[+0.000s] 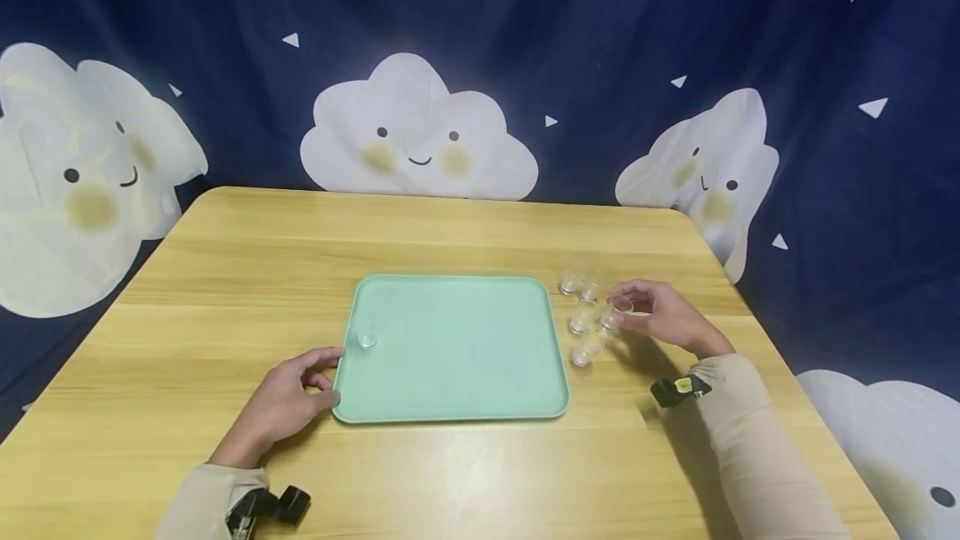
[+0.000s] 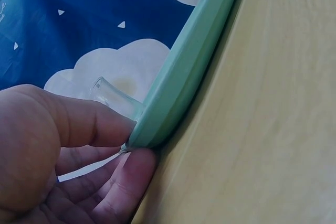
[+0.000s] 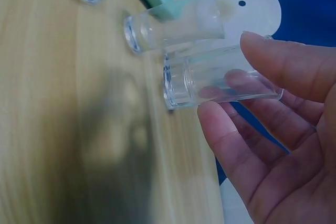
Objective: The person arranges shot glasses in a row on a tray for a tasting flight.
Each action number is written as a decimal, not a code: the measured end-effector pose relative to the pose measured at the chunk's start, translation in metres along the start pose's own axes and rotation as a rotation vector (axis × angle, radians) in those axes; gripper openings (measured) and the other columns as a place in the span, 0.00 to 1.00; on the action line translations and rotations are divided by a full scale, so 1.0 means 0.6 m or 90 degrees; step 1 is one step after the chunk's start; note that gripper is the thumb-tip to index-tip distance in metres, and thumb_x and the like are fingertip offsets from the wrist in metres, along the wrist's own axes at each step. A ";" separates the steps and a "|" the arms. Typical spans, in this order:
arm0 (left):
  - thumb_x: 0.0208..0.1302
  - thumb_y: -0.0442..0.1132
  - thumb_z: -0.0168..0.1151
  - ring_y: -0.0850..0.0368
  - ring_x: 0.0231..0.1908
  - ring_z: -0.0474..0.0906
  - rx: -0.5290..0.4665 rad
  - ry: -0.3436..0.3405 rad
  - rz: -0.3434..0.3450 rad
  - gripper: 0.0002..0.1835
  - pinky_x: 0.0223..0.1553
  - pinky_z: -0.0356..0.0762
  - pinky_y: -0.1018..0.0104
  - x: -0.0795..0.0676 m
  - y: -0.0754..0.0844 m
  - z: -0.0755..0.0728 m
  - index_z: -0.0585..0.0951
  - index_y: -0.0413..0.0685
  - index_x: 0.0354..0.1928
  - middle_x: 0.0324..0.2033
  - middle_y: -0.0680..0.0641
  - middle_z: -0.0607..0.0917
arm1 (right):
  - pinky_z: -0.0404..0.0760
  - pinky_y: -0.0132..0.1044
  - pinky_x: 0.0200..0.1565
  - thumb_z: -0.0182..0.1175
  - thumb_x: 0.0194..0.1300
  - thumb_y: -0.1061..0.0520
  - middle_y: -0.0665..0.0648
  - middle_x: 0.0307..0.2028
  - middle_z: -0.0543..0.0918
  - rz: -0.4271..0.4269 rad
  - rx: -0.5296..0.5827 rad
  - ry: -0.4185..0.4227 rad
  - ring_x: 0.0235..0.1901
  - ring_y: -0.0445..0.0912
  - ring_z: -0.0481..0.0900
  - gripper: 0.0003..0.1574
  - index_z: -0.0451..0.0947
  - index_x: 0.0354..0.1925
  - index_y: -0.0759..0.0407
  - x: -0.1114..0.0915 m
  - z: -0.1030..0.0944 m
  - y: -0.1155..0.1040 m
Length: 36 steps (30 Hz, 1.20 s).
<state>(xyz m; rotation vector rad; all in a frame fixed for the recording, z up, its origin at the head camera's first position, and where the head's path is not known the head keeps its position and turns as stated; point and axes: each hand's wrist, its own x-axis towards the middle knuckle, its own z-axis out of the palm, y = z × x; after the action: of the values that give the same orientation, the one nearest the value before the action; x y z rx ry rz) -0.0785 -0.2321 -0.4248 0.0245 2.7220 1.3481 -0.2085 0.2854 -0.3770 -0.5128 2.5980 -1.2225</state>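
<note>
My right hand point(image 1: 671, 319) has thumb and fingers around a small clear shot glass point(image 3: 226, 77), its base at the wood in the right wrist view. Several matching shot glasses point(image 1: 587, 350) stand close beside it, right of the mint-green tray point(image 1: 465, 348). One more shot glass point(image 1: 367, 333) is upright on the tray, near its left rim. At that rim's outer side is my left hand point(image 1: 288, 398), the thumb and index fingertips spaced apart and touching the edge. The left wrist view shows the fingertips against the tray corner point(image 2: 173, 87).
A wooden table point(image 1: 465, 477) carries everything. Dark blue cloth point(image 1: 480, 7) with smiling clouds and white triangles hangs behind it and along the sides. A black wrist strap point(image 1: 678, 390) sits on the right sleeve, another black strap point(image 1: 266, 507) on the left.
</note>
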 end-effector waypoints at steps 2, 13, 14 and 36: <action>0.54 0.31 0.66 0.56 0.35 0.75 0.002 0.001 0.001 0.30 0.38 0.69 0.63 0.003 0.001 -0.001 0.74 0.39 0.62 0.48 0.45 0.81 | 0.73 0.31 0.50 0.66 0.62 0.61 0.66 0.50 0.80 0.002 0.005 0.000 0.51 0.58 0.78 0.25 0.74 0.55 0.70 0.000 -0.006 -0.006; 0.55 0.31 0.65 0.56 0.36 0.75 0.005 -0.001 0.000 0.30 0.37 0.69 0.64 0.008 0.006 -0.004 0.74 0.39 0.63 0.49 0.44 0.80 | 0.73 0.31 0.50 0.66 0.62 0.60 0.65 0.50 0.80 0.001 -0.007 0.006 0.50 0.55 0.78 0.27 0.73 0.56 0.71 0.006 -0.022 -0.025; 0.55 0.31 0.65 0.56 0.36 0.75 0.006 -0.001 0.001 0.30 0.37 0.69 0.64 0.008 0.006 -0.004 0.73 0.39 0.63 0.49 0.44 0.80 | 0.74 0.31 0.50 0.66 0.62 0.60 0.65 0.49 0.80 -0.001 -0.010 0.009 0.50 0.55 0.78 0.27 0.73 0.56 0.71 0.007 -0.024 -0.027; 0.54 0.31 0.66 0.56 0.36 0.75 -0.001 0.000 -0.011 0.31 0.38 0.69 0.63 0.004 0.007 -0.003 0.74 0.39 0.63 0.49 0.45 0.81 | 0.77 0.33 0.47 0.66 0.60 0.64 0.65 0.45 0.81 -0.077 -0.004 0.012 0.45 0.50 0.80 0.24 0.74 0.53 0.72 0.045 -0.010 -0.091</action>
<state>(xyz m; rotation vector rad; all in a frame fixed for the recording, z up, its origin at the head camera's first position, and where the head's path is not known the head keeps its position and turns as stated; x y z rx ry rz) -0.0810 -0.2306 -0.4205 0.0008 2.7145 1.3461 -0.2236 0.2463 -0.3325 -0.6708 2.6218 -1.2609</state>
